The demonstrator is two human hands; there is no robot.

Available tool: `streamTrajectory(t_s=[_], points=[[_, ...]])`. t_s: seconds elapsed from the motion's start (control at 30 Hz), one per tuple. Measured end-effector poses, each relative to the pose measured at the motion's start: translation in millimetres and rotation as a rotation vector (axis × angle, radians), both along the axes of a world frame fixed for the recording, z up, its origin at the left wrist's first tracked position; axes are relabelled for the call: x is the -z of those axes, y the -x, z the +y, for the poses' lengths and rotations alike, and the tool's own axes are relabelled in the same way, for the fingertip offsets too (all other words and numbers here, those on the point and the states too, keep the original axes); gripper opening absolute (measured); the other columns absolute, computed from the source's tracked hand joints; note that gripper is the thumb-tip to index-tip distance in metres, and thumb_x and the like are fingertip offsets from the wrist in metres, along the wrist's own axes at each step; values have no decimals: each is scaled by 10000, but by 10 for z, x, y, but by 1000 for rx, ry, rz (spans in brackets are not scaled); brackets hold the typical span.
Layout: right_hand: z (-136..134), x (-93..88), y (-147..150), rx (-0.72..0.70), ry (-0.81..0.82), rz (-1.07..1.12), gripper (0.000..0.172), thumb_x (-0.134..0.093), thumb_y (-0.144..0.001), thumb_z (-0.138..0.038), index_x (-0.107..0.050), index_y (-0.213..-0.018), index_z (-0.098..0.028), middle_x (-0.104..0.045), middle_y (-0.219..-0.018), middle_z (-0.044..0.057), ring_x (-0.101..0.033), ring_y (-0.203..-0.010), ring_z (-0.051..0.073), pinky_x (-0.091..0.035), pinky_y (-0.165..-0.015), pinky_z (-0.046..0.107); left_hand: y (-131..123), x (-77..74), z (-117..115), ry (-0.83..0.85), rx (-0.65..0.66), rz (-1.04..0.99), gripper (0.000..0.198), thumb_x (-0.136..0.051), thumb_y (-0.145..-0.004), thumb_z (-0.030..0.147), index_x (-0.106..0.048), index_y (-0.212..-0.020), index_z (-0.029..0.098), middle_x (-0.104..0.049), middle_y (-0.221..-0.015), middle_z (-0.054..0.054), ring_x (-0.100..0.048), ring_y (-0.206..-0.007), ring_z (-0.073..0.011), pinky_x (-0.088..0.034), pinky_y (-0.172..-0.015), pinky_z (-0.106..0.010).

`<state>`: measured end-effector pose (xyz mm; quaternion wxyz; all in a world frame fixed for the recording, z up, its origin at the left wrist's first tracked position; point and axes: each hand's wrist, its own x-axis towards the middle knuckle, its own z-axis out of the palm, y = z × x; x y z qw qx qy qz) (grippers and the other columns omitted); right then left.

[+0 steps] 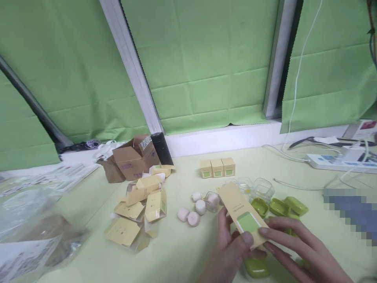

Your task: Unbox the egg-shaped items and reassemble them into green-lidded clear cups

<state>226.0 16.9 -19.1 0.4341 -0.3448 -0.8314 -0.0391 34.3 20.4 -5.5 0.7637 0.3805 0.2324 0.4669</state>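
Observation:
A tan cardboard box [232, 198] with a green-and-white label looks flattened and tilts up in front of me. My left hand [226, 249] grips its lower left side, thumb on the front and fingers behind. At the lower right edge, the fingers of my right hand [300, 241] pinch the same box. Below it lies a glossy green case [257, 268], partly covered by my hands. More green cases [279, 207] lie behind my right hand, beside clear plastic shells [263, 189]. Several pale pink rounded pieces [193, 218] lie left of the box.
Three small tan boxes [217, 168] stand in a row at the back. A pile of opened boxes [125, 232] lies left, before a brown carton [132, 161] and a black cylinder [161, 148]. Plastic bags [26, 212] cover the far left; a power strip [319, 162] with cables sits right.

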Motion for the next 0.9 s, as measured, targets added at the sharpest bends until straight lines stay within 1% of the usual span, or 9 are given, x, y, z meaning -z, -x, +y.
streamTrajectory(t_s=[0.1, 0.27, 0.4, 0.53, 0.63, 0.73, 0.8, 0.83, 0.9], points=[[-24, -24, 1, -4, 22, 35, 387, -576, -825, -157, -579, -1182, -305, -635, -986, 38, -678, -874, 172, -567, -716, 205, 2, -12, -8, -33, -15, 30, 835, -776, -622, 335, -306, -1310, 287, -414, -1336, -141, -507, -1129, -323, -496, -777, -386], [-64, -55, 7, 1, 32, 70, 340, -588, -835, -213, -598, -1154, -332, -637, -999, 37, -672, -889, 181, -567, -737, 229, -4, -38, -4, -43, -39, 13, 943, -807, -559, 370, -283, -1340, 297, -406, -1357, -138, -460, -1184, -360, -491, -821, -423], [-70, -93, 48, -13, 39, 73, 366, -573, -824, -162, -566, -1158, -312, -636, -965, 33, -671, -865, 172, -568, -716, 218, 5, 5, -7, -51, -5, 57, 814, -781, -610, 363, -337, -1286, 275, -460, -1312, -137, -508, -1135, -336, -509, -735, -351], [-59, -110, 113, 23, 131, 171, 360, -559, -829, -184, -494, -1167, -287, -649, -926, 30, -667, -832, 184, -576, -702, 248, 13, -12, -20, -59, -5, 112, 717, -742, -660, 398, -354, -1246, 255, -544, -1206, -124, -588, -1019, -296, -508, -647, -293], [-49, -88, 117, 95, 197, 197, 336, -555, -848, -252, -469, -1172, -265, -646, -952, 39, -663, -824, 177, -575, -698, 243, 46, -128, -2, -32, -86, 178, 650, -674, -728, 421, -334, -1260, 264, -548, -1202, -110, -629, -913, -258, -504, -605, -284], [-36, -69, 99, 103, 327, 109, 469, -600, -819, -315, -426, -1250, -257, -633, -1091, 72, -645, -972, 209, -568, -770, 281, 165, -202, 70, -90, -272, 253, 557, -629, -771, 372, -343, -1234, 253, -533, -1226, -98, -578, -1031, -263, -506, -720, -314], [-23, -71, 103, -1, 416, -44, 652, -705, -709, -391, -439, -1291, -267, -608, -1198, 89, -593, -1091, 278, -539, -859, 375, 293, -159, 126, -182, -402, 345, 573, -662, -734, 352, -347, -1198, 238, -532, -1224, -96, -521, -1119, -266, -466, -859, -344], [-15, -77, 111, -69, 450, -123, 710, -750, -649, -403, -466, -1287, -278, -616, -1203, 83, -582, -1106, 304, -509, -903, 430, 364, -111, 145, -220, -444, 420, 605, -682, -710, 341, -337, -1196, 235, -535, -1216, -100, -507, -1135, -268, -438, -909, -359], [0, -94, 124, -167, 507, -228, 665, -777, -614, -377, -540, -1230, -300, -672, -1111, 53, -606, -1066, 313, -438, -969, 511, 498, 4, 147, -262, -477, 608, 642, -689, -692, 306, -319, -1211, 227, -536, -1203, -115, -502, -1132, -272, -400, -957, -387]])
